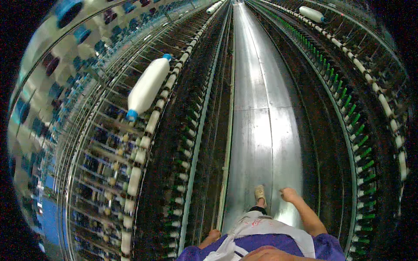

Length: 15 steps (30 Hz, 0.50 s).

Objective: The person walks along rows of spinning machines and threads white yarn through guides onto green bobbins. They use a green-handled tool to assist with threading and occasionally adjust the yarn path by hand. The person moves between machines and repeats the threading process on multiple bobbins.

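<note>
My right hand (287,195) is in front of my body over the shiny metal floor (252,148). Its fingers are curled closed, and no object shows in them. Low at my left side is my left hand (213,235), beside the pale rail (225,182) along the left machine. Its fingers are too small and hidden to read, and whether it touches the rail cannot be made out. One shoe (260,191) shows on the floor between the two machine rows.
A large white bobbin with blue ends (149,87) lies on the left spinning frame, above a row of white rollers (152,122). Green spindles (355,119) line the right frame. Another white bobbin (310,14) lies far right. The aisle runs straight ahead between both frames.
</note>
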{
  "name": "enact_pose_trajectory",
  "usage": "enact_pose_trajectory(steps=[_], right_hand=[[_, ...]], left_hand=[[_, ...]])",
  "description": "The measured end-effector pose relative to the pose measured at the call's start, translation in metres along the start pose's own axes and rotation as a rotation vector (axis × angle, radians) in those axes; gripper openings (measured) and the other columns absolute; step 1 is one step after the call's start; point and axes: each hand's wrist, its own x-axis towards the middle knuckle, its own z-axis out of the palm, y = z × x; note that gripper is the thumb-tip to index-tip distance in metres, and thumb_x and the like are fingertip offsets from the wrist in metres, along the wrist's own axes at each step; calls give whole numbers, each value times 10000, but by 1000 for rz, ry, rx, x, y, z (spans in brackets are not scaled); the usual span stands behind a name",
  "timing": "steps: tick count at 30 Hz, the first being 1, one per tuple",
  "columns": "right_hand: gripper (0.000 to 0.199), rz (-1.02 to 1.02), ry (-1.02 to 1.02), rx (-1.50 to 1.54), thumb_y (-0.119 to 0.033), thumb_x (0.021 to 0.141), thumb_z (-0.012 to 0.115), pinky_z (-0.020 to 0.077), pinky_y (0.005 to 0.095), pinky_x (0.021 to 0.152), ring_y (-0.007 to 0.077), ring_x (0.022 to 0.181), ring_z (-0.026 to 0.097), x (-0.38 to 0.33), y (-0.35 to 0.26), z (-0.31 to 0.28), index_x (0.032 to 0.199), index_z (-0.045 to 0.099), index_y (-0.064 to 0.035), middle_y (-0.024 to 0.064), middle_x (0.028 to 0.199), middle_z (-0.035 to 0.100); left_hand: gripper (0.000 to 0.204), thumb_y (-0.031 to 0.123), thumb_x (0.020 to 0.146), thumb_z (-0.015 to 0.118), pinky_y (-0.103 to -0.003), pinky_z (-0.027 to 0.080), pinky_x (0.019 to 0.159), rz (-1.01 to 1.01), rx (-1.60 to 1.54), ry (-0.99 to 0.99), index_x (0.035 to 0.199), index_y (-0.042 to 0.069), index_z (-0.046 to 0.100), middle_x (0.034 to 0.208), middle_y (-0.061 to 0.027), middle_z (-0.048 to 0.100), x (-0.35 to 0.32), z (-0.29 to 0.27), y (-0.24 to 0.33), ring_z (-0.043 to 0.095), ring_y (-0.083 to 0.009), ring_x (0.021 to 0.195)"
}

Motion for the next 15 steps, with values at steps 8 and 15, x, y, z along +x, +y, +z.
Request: enact_pose_trajectory(steps=[8,15], right_hand=[[223,606,-69,306,-196,680,583,478,407,659,297,712,603,28,196,22,778,637,-3,173,759,619],[185,819,-362,387,-166,696,565,473,377,670,270,713,591,88,279,69,800,658,-45,136,795,635]], left_hand=[[344,265,756,551,-399,479,669,161,94,-21,1013,41,598,987,-159,601,185,-172,205,598,-332,793],[386,291,824,504,-390,456,784,439,-15,208,1122,47,537,1025,-171,601,334,-354,511,572,-321,932]])
